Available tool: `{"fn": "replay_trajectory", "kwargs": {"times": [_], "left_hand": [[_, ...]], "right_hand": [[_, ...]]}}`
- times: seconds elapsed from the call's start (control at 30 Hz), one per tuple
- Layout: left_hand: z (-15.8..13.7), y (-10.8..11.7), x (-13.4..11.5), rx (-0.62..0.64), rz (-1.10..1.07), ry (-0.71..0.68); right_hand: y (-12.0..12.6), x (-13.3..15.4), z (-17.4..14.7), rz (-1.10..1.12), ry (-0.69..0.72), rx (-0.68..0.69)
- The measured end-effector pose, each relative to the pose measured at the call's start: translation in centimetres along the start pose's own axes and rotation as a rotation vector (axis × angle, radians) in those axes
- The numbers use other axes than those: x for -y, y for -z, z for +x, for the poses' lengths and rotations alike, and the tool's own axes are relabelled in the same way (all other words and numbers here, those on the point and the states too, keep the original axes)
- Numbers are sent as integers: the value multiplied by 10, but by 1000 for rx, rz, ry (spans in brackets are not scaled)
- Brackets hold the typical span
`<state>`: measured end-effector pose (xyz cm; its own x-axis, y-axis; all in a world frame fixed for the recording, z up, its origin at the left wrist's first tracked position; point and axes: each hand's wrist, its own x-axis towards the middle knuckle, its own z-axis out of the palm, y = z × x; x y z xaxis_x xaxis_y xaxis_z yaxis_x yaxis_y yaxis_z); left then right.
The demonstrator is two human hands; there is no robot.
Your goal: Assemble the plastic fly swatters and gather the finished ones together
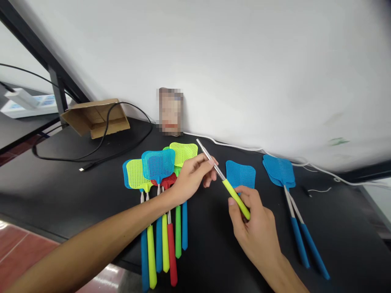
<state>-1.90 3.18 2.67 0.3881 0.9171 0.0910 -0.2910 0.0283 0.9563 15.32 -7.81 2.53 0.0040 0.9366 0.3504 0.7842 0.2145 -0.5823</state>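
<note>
1. Left hand [195,173]: fingers pinching the metal rod end of the swatter handle [224,182]
2. Right hand [256,224]: closed round the yellow grip of same, lower end
3. Handle sits tilted above the desk [207,232], between both hands, rod tip up and left
4. Blue swatter head [240,173] lies just behind the right hand; hand covers its lower edge, can't tell if a rod is on it
5. Mixed swatters [158,165] at left, heads overlapping: blue, yellow, green, red; left forearm crosses over them, hiding parts of the rods and grips
6. Blue swatters [279,171] stacked at right, clear of the hands, two grips splayed toward the near edge
7. Back left: open cardboard box [94,114], black cable [106,129] looped in front
8. White cable [215,141] along the wall [244,73]; pixelated item [171,112] upright against it, unreadable
</note>
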Motion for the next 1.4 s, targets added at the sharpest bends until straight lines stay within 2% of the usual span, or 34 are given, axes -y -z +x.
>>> {"fn": "replay_trajectory", "kwargs": {"times": [0.17, 0.27, 0.37, 0.47, 0.6, 0.87, 1.4], "left_hand": [[1, 1, 2, 36, -90, 36], [2, 2, 4, 20, -51, 33], [1, 2, 4, 104, 6, 37], [0, 3, 4, 188, 31, 53], [-1, 4, 3, 205, 51, 61], [-5, 2, -1, 274, 52, 80], [-8, 0, -2, 357, 114, 28]], "right_hand": [[-5, -4, -2, -41, 30, -91], [-6, -7, -3, -111, 117, -148], [-7, -9, -3, -166, 202, -204], [-7, -10, -3, -181, 230, -207], [-8, -10, -5, -154, 242, -166], [-8, -3, -10, -41, 177, -67], [-12, 0, -18, 551, -255, 220]]}}
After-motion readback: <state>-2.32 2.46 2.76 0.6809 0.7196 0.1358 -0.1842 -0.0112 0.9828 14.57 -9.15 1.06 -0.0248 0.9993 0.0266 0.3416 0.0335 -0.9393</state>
